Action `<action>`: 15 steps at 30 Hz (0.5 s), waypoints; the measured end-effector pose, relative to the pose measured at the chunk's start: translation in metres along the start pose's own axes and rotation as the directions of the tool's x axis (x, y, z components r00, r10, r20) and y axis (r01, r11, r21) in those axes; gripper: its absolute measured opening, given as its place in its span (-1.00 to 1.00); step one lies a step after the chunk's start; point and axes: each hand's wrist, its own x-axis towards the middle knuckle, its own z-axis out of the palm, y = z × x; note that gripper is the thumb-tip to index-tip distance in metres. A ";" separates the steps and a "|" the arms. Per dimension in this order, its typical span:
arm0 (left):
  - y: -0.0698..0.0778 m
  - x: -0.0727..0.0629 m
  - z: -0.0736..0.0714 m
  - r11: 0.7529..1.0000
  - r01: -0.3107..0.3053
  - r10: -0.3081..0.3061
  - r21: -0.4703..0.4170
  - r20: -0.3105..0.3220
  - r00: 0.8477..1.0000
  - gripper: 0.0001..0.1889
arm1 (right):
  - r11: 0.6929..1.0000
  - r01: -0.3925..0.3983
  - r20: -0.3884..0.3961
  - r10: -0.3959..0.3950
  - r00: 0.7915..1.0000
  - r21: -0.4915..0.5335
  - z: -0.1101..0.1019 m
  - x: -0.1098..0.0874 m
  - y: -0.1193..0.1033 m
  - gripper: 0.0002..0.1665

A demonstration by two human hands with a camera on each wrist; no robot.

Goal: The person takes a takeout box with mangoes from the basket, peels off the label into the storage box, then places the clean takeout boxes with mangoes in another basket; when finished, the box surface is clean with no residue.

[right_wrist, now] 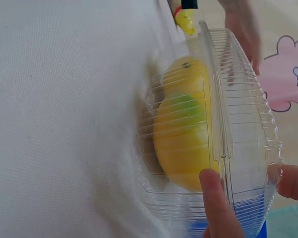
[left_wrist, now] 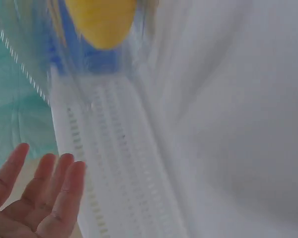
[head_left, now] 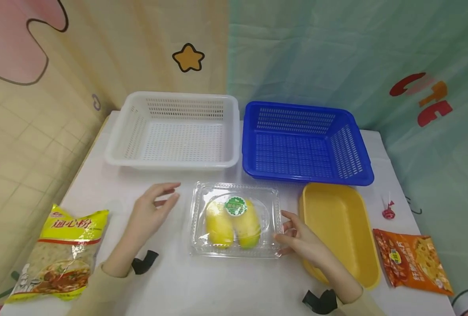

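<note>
A clear plastic clamshell box [head_left: 234,188] with a round green label lies in the middle of the white table. Inside it are two yellow mangoes [head_left: 219,228], one of them greenish at its tip in the right wrist view. My right hand [head_left: 299,239] holds the box by its right side, with the thumb [right_wrist: 216,201] against the wall and a finger at the lid's edge. Left of the box, my left hand [head_left: 152,211] is raised with nothing in it, its fingers [left_wrist: 64,193] spread and apart from the plastic.
Behind the box stand a white basket [head_left: 182,165] and a blue basket [head_left: 297,174]. A yellow tray [head_left: 338,228] sits by my right forearm. Farther right lie a red lollipop [head_left: 389,213] and an orange snack bag [head_left: 413,262]. A macaroni bag [head_left: 64,254] lies at the left.
</note>
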 end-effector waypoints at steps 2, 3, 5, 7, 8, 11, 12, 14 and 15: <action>0.001 -0.007 0.015 0.999 0.043 -0.040 -0.023 0.104 0.994 -0.61 | 1.000 0.004 0.000 -0.004 1.000 -0.001 0.000 0.000 0.000 -0.05; 0.001 -0.009 0.021 0.997 0.066 -0.061 -0.034 0.142 0.988 -0.57 | 1.000 0.006 0.000 -0.006 1.000 0.000 0.000 0.000 0.000 -0.05; 0.001 -0.013 0.032 0.992 0.112 -0.099 -0.059 0.189 0.977 -0.51 | 1.000 0.008 -0.001 -0.008 1.000 -0.003 0.000 0.000 0.000 -0.05; 0.001 -0.015 0.039 0.987 0.142 -0.124 -0.076 0.204 0.971 -0.47 | 1.000 0.010 -0.002 -0.010 1.000 -0.003 0.000 0.000 0.001 -0.06; 0.002 -0.016 0.041 0.983 0.162 -0.142 -0.082 0.206 0.968 -0.45 | 1.000 0.011 -0.002 -0.011 1.000 -0.002 0.000 0.000 0.001 -0.06; 0.003 -0.018 0.045 0.974 0.207 -0.187 -0.087 0.197 0.962 -0.43 | 1.000 0.013 -0.002 -0.013 1.000 -0.006 0.000 0.000 0.002 -0.06; 0.004 -0.018 0.046 0.972 0.218 -0.198 -0.088 0.192 0.961 -0.43 | 1.000 0.014 -0.001 -0.014 1.000 -0.006 0.000 0.000 0.003 -0.06; 0.004 -0.019 0.047 0.966 0.238 -0.218 -0.098 0.186 0.958 -0.44 | 1.000 0.017 0.001 -0.017 1.000 -0.012 -0.001 0.000 0.003 -0.06; 0.004 -0.018 0.048 0.964 0.244 -0.222 -0.105 0.182 0.958 -0.44 | 1.000 0.018 0.003 -0.018 1.000 -0.015 -0.002 0.000 0.003 -0.05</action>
